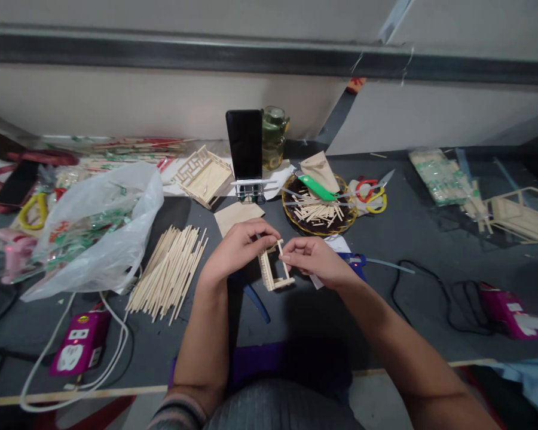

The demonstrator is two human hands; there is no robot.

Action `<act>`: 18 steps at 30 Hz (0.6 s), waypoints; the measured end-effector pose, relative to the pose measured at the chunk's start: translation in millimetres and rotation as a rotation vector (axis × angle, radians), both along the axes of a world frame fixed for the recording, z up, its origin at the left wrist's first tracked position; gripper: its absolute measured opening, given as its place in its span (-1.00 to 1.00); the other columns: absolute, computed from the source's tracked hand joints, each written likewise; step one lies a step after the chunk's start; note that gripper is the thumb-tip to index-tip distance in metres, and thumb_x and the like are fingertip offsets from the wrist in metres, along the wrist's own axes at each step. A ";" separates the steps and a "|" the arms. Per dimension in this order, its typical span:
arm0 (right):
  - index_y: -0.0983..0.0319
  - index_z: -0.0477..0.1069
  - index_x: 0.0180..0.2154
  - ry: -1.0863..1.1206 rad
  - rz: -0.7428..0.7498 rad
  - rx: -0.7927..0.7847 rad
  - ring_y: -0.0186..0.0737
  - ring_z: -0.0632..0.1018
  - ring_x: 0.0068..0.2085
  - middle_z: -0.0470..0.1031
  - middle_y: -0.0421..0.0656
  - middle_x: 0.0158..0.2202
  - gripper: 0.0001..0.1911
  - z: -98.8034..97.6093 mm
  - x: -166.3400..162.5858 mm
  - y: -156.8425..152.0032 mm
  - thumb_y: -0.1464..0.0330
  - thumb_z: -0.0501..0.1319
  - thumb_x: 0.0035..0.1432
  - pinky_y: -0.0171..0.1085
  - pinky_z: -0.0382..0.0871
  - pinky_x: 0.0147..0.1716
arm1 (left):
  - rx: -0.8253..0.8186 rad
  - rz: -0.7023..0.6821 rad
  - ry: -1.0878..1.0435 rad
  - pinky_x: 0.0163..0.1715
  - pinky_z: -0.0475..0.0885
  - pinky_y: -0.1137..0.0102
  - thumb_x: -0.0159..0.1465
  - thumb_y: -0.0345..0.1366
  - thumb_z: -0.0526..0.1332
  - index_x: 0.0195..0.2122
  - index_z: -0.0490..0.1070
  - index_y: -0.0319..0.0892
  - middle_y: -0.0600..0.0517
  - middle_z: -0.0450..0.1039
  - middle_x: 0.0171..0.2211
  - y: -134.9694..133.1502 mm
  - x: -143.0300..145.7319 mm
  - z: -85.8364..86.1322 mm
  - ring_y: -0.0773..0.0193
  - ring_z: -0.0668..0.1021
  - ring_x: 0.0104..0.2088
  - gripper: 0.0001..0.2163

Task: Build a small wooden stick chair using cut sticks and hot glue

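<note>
My left hand is closed on a small frame of pale wooden sticks, thumb and fingers at its upper left corner. The frame is tilted, with a row of short sticks along its left side. My right hand pinches the stick on its right side. Partly hidden behind my right forearm lies a blue glue gun, a translucent glue stick sticking out of it. Below my left hand shows a curved blue handle; the tool it belongs to cannot be made out.
Loose sticks lie left, near a plastic bag. A basket holds short pieces and a green-handled cutter; scissors lie beside it. A phone stands behind. Purple power strips and cables lie at both sides.
</note>
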State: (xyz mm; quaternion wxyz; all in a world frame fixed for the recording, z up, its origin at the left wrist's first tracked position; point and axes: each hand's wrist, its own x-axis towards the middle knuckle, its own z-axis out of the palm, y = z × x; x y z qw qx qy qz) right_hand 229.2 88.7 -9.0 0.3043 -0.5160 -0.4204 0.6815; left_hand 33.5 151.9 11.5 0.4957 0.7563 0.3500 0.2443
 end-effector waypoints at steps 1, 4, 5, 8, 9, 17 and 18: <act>0.28 0.46 -0.40 0.000 -0.002 0.000 -0.51 0.19 -0.64 0.44 -0.26 -0.56 -0.68 0.2 -0.2 0.1 0.15 0.39 -0.03 -0.44 -0.05 -0.68 | 0.010 -0.003 -0.002 -0.21 0.37 0.39 0.29 -0.32 0.19 -0.28 0.56 -0.21 -0.01 0.55 -0.30 -0.1 0.2 -0.5 0.26 0.53 -0.25 -0.85; 0.27 0.46 -0.40 0.003 -0.004 0.006 -0.51 0.19 -0.65 0.44 -0.26 -0.57 -0.68 0.5 -0.6 0.1 0.15 0.38 -0.02 -0.44 -0.05 -0.68 | 0.033 -0.014 -0.001 -0.22 0.37 0.38 0.30 -0.33 0.19 -0.28 0.56 -0.21 -0.02 0.55 -0.30 -0.4 1.0 -1.3 0.25 0.54 -0.25 -0.85; 0.28 0.46 -0.40 0.004 -0.003 0.009 -0.51 0.19 -0.65 0.44 -0.26 -0.57 -0.68 0.5 -0.6 0.1 0.15 0.38 -0.02 -0.44 -0.05 -0.68 | 0.039 -0.015 0.002 -0.22 0.37 0.38 0.30 -0.33 0.18 -0.29 0.56 -0.21 -0.02 0.55 -0.30 -0.5 1.3 -1.2 0.25 0.54 -0.25 -0.85; 0.28 0.46 -0.40 0.007 -0.002 0.009 -0.52 0.19 -0.65 0.44 -0.26 -0.57 -0.69 0.5 -0.5 0.1 0.16 0.38 -0.02 -0.45 -0.05 -0.68 | 0.055 -0.016 0.005 -0.21 0.37 0.37 0.30 -0.35 0.18 -0.30 0.55 -0.21 -0.02 0.55 -0.31 -1.0 1.9 -0.3 0.26 0.54 -0.26 -0.85; 0.28 0.46 -0.40 0.010 -0.003 0.005 -0.52 0.19 -0.65 0.44 -0.26 -0.57 -0.68 0.6 -0.5 0.2 0.16 0.38 -0.02 -0.45 -0.05 -0.68 | 0.061 -0.016 0.005 -0.21 0.37 0.37 0.30 -0.36 0.18 -0.30 0.55 -0.21 -0.02 0.55 -0.31 -1.2 2.0 0.0 0.26 0.54 -0.26 -0.86; 0.28 0.46 -0.41 0.027 -0.006 0.002 -0.52 0.17 -0.66 0.46 -0.27 -0.57 -0.67 1.7 -0.9 1.1 0.16 0.41 -0.06 -0.43 -0.07 -0.68 | 0.114 0.007 0.042 -0.21 0.37 0.37 0.28 -0.40 0.20 -0.31 0.54 -0.20 -0.01 0.54 -0.31 -3.8 3.3 2.5 0.27 0.54 -0.26 -0.88; 0.28 0.46 -0.41 0.027 -0.006 0.002 -0.52 0.18 -0.66 0.46 -0.27 -0.58 -0.67 1.7 -1.0 1.1 0.16 0.41 -0.06 -0.43 -0.07 -0.68 | 0.120 0.009 0.043 -0.21 0.37 0.38 0.27 -0.41 0.20 -0.31 0.54 -0.20 0.00 0.54 -0.31 -4.1 3.6 2.9 0.27 0.54 -0.26 -0.89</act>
